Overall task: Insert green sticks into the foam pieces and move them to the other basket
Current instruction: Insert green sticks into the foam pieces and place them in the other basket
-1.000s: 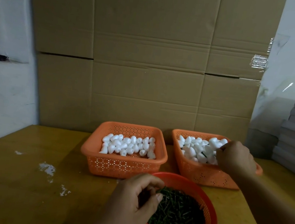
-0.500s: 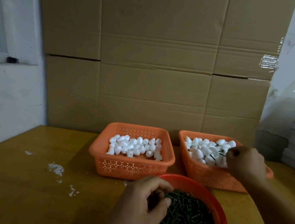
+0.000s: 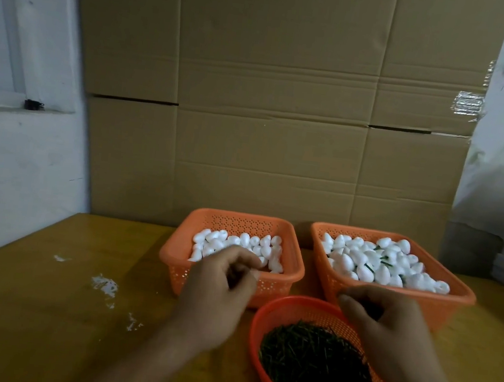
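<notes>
**A:** so where's everything at? Left hand [image 3: 221, 284] is up by the near rim of the left basket [image 3: 174, 254], fingers curled in like it's pinching something small. Might be a stick, but it's blurry and I honestly can't tell what's in there.

**B:** yeah same. Right hand [image 3: 385, 328] hangs over the back edge of the red bowl [image 3: 260, 358], fingers curled down toward the green sticks [image 3: 316, 358]. Can't tell if it's got one either.

**A:** plain foam pieces [image 3: 238, 242] in the left basket, and the right basket [image 3: 438, 309] has the ones with green stems poking out.

**B:** my guess at what goes wrong: those sticks are thin and heaped together, so a pinch could drag up two or three, or drop one on the table [image 3: 42, 308].

**A:** also foam is light. Push a stick in off-centre and it likely pokes out the side or crumbles. There are already white crumbs [image 3: 105, 284] on the table.

**B:** and the bowl sits close to both baskets, so a careless wrist could nudge it.
</notes>
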